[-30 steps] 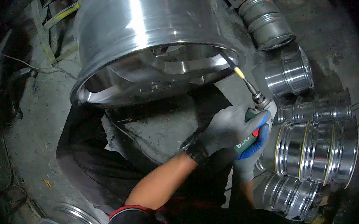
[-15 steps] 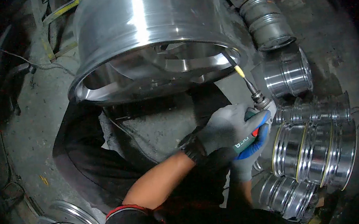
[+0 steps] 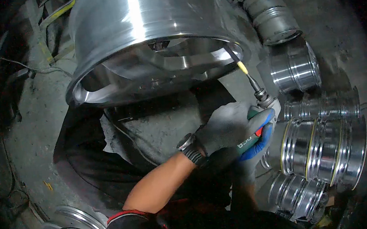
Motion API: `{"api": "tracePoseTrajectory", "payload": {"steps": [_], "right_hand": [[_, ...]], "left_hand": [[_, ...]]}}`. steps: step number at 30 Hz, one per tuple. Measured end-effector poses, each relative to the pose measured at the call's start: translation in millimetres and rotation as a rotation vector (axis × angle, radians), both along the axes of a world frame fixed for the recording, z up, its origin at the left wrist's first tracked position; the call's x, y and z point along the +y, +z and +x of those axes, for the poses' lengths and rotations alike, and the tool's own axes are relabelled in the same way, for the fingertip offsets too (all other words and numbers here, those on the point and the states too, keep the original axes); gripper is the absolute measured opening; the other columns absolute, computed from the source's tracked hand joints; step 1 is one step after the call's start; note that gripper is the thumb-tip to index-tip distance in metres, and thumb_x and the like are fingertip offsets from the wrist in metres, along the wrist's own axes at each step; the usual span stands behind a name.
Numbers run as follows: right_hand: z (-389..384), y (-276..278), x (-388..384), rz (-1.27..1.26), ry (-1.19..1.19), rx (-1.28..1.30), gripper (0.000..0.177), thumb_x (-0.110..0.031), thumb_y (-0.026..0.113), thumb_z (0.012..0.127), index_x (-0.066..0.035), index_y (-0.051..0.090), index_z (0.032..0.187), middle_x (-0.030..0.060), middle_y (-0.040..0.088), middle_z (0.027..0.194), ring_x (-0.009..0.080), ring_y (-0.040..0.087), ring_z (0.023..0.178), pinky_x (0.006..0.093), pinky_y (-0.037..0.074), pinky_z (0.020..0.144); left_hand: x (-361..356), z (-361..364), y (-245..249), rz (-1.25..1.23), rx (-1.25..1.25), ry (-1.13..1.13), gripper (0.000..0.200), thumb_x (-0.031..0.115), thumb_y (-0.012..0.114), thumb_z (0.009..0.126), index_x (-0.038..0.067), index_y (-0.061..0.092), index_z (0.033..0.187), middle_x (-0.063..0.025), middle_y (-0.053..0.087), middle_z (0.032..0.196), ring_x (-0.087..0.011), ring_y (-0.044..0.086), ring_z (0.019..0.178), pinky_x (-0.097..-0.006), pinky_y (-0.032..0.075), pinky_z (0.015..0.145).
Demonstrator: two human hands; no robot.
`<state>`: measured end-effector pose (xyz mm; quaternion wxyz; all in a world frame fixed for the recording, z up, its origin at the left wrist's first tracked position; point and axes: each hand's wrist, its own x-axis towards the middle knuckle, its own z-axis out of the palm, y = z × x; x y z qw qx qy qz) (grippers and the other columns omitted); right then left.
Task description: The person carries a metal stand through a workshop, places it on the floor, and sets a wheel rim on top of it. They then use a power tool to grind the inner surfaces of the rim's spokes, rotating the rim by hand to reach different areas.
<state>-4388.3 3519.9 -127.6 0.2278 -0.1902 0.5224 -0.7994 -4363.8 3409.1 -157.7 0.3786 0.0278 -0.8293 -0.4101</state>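
- Bg: dim workshop, grey concrete floor (image 3: 42, 148), pic corners dark.
- Main wheel (image 3: 149, 17): big polished metal, above floor's upper-mid part, in front of the person's knees. Mouth faces the person, spokes visible inside; what carries it is hidden.
- L hand (image 3: 228, 126): grey/blue glove, wrapped round the upper side of the power tool (image 3: 248, 143), i.e. grasping it. Watch (image 3: 186, 141) on L wrist.
- R hand (image 3: 260, 147): same type of glove, grasping the tool from below, blue fingers curled round the green body. R forearm mostly in shadow.
- Tool: green body, red part btwn the hands, silver head. Held off floor, right of the knees, below wheel's right end.
- Bit (image 3: 242, 68): black w/ yellow band, angled up-left, tip at the wheel mouth's right end. Can't tell if it touches metal.
- Floor, right edge: col. of wheels, incl. a dull grey one (image 3: 272, 17) nr upper right corner and a yellow-lined set (image 3: 324, 152) lower down.
- Floor, lower left corner: bright rims (image 3: 75, 224), thin cable across.
- Floor, upper left: metal frame (image 3: 59, 13) w/ yellow paint.
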Motion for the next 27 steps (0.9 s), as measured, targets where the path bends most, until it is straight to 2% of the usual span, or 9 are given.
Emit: {"api": "tracePoseTrajectory", "payload": {"steps": [2, 4, 6, 9, 10, 12, 19, 24, 27], "right_hand": [[3.4, 4.3, -7.0, 0.072, -0.041, 0.043, 0.053, -0.044, 0.034, 0.110, -0.001, 0.049, 0.138, 0.0115, 0.057, 0.129, 0.0218, 0.056, 0.118, 0.0398, 0.042, 0.104], [-4.6, -10.5, 2.3, 0.141, -0.082, 0.080, 0.052, -0.044, 0.035, 0.110, -0.002, 0.050, 0.137, 0.0112, 0.057, 0.128, 0.0214, 0.056, 0.117, 0.0396, 0.043, 0.103], [-28.1, -56.1, 32.7, -0.812, 0.151, -0.908, 0.052, -0.046, 0.036, 0.109, -0.003, 0.053, 0.133, 0.0115, 0.058, 0.127, 0.0214, 0.056, 0.116, 0.0387, 0.044, 0.101], [-10.4, -66.5, 22.2, -0.975, 0.119, -1.058, 0.054, -0.049, 0.038, 0.107, -0.003, 0.056, 0.131, 0.0098, 0.061, 0.120, 0.0201, 0.058, 0.110, 0.0359, 0.046, 0.096], [3.5, -49.5, 8.3, -0.977, 0.117, -1.059, 0.054, -0.049, 0.038, 0.107, -0.003, 0.056, 0.131, 0.0098, 0.061, 0.120, 0.0201, 0.058, 0.110, 0.0359, 0.046, 0.096], [32.8, 6.0, -21.6, -0.069, 0.268, -0.308, 0.046, -0.048, 0.040, 0.106, -0.009, 0.062, 0.117, 0.0044, 0.060, 0.108, 0.0153, 0.057, 0.100, 0.0312, 0.049, 0.086], [35.3, 0.5, -20.6, -0.121, 0.350, -0.423, 0.055, -0.059, 0.041, 0.104, -0.009, 0.054, 0.123, 0.0056, 0.060, 0.114, 0.0178, 0.058, 0.106, 0.0341, 0.046, 0.096], [-12.9, -41.1, 14.1, -0.211, -0.081, -0.306, 0.038, -0.035, 0.065, 0.099, -0.008, 0.055, 0.123, 0.0045, 0.057, 0.120, 0.0134, 0.056, 0.110, 0.0310, 0.046, 0.097], [3.6, -10.6, -9.2, -0.008, -0.211, -0.139, 0.060, -0.054, 0.043, 0.105, -0.004, 0.051, 0.138, 0.0104, 0.058, 0.123, 0.0211, 0.055, 0.115, 0.0406, 0.043, 0.101]], "left_hand": [[-2.5, 2.7, 6.1, 0.020, 0.014, 0.011, 0.025, 0.032, 0.064, 0.096, 0.023, 0.070, 0.118, -0.0137, 0.061, 0.080, -0.0319, 0.067, 0.067, -0.0429, 0.054, 0.055], [-5.1, 12.0, 11.4, 0.165, -0.056, -0.071, 0.028, 0.027, 0.070, 0.092, 0.008, 0.065, 0.111, -0.0194, 0.065, 0.090, -0.0375, 0.067, 0.077, -0.0460, 0.055, 0.066], [-4.0, 17.8, 9.6, 0.175, -0.054, -0.043, 0.026, 0.027, 0.069, 0.093, 0.008, 0.065, 0.109, -0.0188, 0.065, 0.090, -0.0378, 0.067, 0.077, -0.0459, 0.055, 0.065], [-0.4, 25.0, -9.2, 0.218, -0.076, -0.009, 0.022, 0.027, 0.069, 0.094, 0.009, 0.064, 0.104, -0.0171, 0.065, 0.090, -0.0373, 0.067, 0.076, -0.0453, 0.053, 0.065], [0.5, 26.9, -15.3, 0.249, -0.098, -0.001, 0.020, 0.027, 0.068, 0.095, 0.009, 0.063, 0.103, -0.0159, 0.066, 0.090, -0.0365, 0.067, 0.075, -0.0449, 0.052, 0.065], [-0.5, 36.9, -11.2, 0.336, -0.188, -0.023, 0.018, 0.026, 0.068, 0.095, 0.010, 0.064, 0.103, -0.0149, 0.065, 0.092, -0.0351, 0.066, 0.076, -0.0441, 0.052, 0.064], [-6.3, 38.0, -13.6, 0.166, -0.188, -0.040, 0.022, 0.025, 0.068, 0.093, 0.011, 0.064, 0.110, -0.0125, 0.065, 0.089, -0.0322, 0.066, 0.076, -0.0435, 0.051, 0.063], [-9.1, 20.2, 7.7, 0.154, -0.086, -0.056, 0.030, 0.026, 0.069, 0.091, 0.007, 0.062, 0.113, -0.0144, 0.066, 0.087, -0.0355, 0.067, 0.078, -0.0461, 0.054, 0.068], [-6.5, 11.8, 3.7, 0.146, -0.066, -0.086, 0.031, 0.025, 0.069, 0.091, 0.005, 0.061, 0.113, -0.0168, 0.066, 0.087, -0.0365, 0.068, 0.079, -0.0460, 0.055, 0.070]]}}
